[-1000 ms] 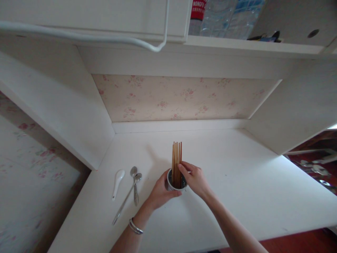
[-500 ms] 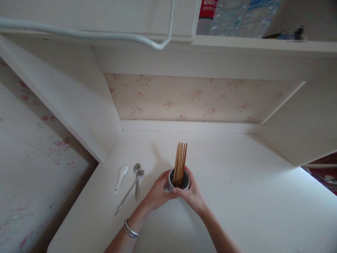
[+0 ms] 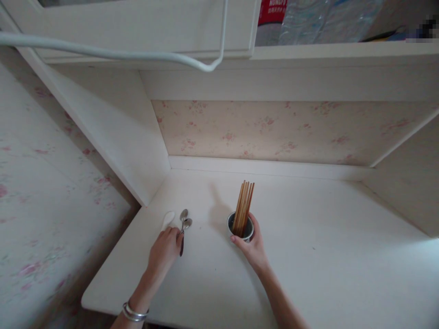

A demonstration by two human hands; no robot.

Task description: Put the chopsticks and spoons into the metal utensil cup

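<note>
My right hand (image 3: 253, 242) is wrapped round the side of a grey metal cup (image 3: 230, 227), its thumb on the near side. Several wooden chopsticks (image 3: 244, 205) stand in the cup, leaning slightly right. To the left, my left hand (image 3: 165, 248) is closed over the handle of a long-handled metal spoon (image 3: 187, 223), and the rest of that handle is hidden under it. A second metal spoon (image 3: 184, 214) lies crossed with the first, its dark handle end showing beside my fingers. A white soup spoon (image 3: 168, 218) shows only its bowl; my hand covers the rest.
A white desk (image 3: 291, 274) carries these things, with a side panel (image 3: 113, 123) on the left. Overhead run a shelf edge (image 3: 325, 52) and a white cable (image 3: 137, 55). Wrapped bottles (image 3: 305, 23) stand on the upper shelf.
My left hand has let go of the cup and moved left onto the spoons. My right hand stays on the cup. The view has shifted slightly.
</note>
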